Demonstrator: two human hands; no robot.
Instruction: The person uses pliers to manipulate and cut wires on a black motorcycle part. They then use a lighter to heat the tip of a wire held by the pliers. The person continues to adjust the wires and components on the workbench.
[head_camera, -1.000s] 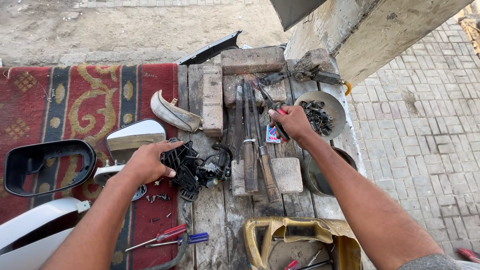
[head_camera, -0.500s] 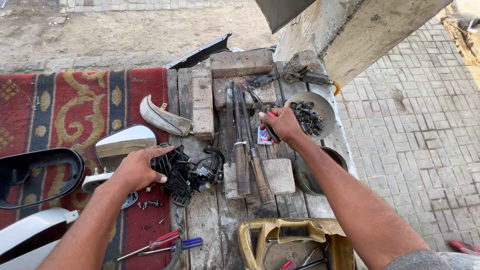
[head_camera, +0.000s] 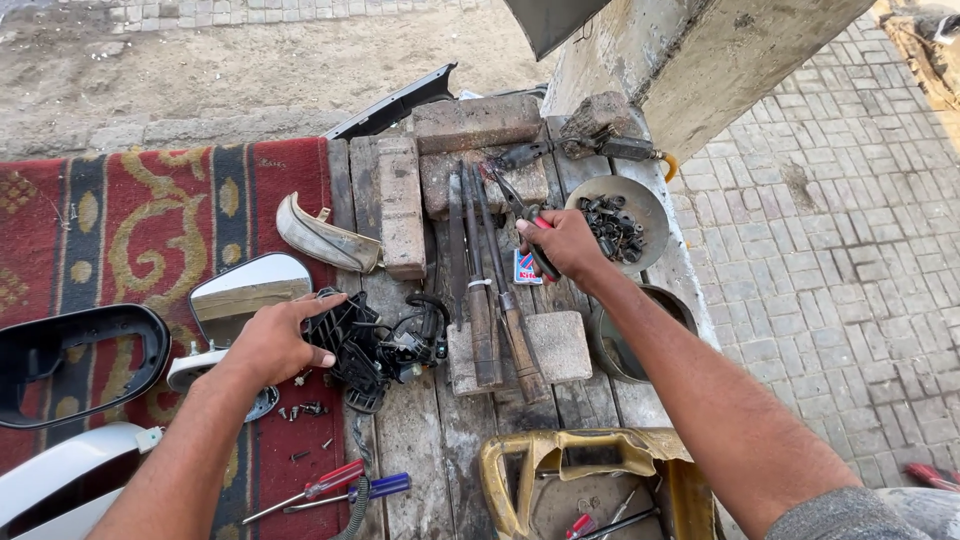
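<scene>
My left hand (head_camera: 272, 338) rests on a black plastic mirror mechanism with wires (head_camera: 385, 343) that lies on the wooden boards, fingers spread over its left edge. My right hand (head_camera: 562, 244) is closed around red-handled pliers (head_camera: 522, 212) whose jaws point up and left. The pliers sit just left of a metal dish of small black parts (head_camera: 618, 217). Long chisels and files (head_camera: 488, 290) lie between my two hands.
A mirror glass (head_camera: 248, 286), a black mirror housing (head_camera: 70, 358) and a white shell (head_camera: 55, 480) lie on the red carpet (head_camera: 120, 230). Bricks (head_camera: 400, 205), a chrome trim piece (head_camera: 322, 240), two screwdrivers (head_camera: 330, 488) and a cut yellow can (head_camera: 590, 480) surround the work spot. A concrete pillar (head_camera: 690, 60) stands behind.
My right hand has moved slightly left along the boards with the pliers. My left hand stays on the black mechanism. The view has shifted a little.
</scene>
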